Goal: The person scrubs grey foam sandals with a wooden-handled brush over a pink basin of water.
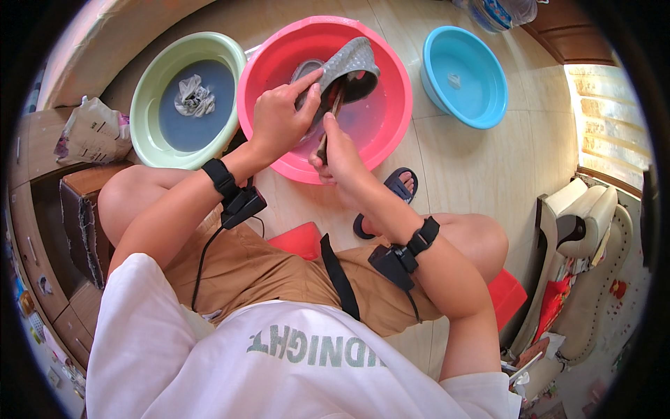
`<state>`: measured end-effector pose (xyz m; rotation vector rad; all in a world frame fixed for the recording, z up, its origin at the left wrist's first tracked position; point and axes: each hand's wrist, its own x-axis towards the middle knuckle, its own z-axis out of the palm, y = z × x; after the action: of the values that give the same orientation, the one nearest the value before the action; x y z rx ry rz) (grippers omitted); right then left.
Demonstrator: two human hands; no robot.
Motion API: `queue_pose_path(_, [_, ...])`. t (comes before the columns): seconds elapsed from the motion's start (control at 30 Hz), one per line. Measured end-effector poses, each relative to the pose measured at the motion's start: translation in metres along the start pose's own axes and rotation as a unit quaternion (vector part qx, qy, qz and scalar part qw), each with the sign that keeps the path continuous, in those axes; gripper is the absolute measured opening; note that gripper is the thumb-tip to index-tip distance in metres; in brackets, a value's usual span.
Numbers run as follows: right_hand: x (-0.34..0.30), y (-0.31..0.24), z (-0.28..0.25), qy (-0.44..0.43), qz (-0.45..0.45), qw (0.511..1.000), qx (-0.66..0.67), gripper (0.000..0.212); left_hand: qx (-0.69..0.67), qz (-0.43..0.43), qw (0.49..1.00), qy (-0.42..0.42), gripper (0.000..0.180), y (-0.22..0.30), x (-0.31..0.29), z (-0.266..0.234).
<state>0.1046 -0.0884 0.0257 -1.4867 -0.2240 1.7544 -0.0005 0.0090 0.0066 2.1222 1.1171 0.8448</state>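
**Grey shoe (363,52) held over pink basin (252,80); brown-handled tool (322,149) set at its opening.**

Far left: a pale bag (96,133) is marked with dark print, too small to be made out. A torn-edged brown box (78,216) is seen below it, by the knee. Next, a light green basin (145,108) is filled with cloudy water; a crumpled pale cloth (194,96) is held in it.

Centre: the shoe is gripped by the left hand (283,120), index finger laid along its near side. Shoe extends up and right of that hand, tilted, above the basin's water. Behind the fingers a second grey item (306,70) is partly hidden; its kind can't be told. Tool handle is closed on by the right hand (340,150), just below and right of the left; its far end is hidden at the dark opening. Black straps with small boxes are worn on both wrists. Big green lettering (296,343) is printed across the white T-shirt (279,387), seen upside down.

Right: a blue basin (481,115) is placed well apart from the hands, a small pale piece (453,81) inside. Beyond it, a clear bottle (513,10) is wrapped in a blue label, cut by the frame edge.
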Motion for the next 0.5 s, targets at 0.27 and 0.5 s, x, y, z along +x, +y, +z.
queue_pose_path(0.27, [0.039,-0.023,-0.036,0.069,-0.036,0.997,0.020,0.051,-0.051,0.056,0.997,-0.028,0.030,0.010,-0.007,0.004])
queue_pose_path(0.5, [0.042,-0.031,-0.040,0.072,-0.021,0.996,0.044,0.051,-0.041,0.067,0.996,-0.039,0.028,0.015,-0.009,0.001])
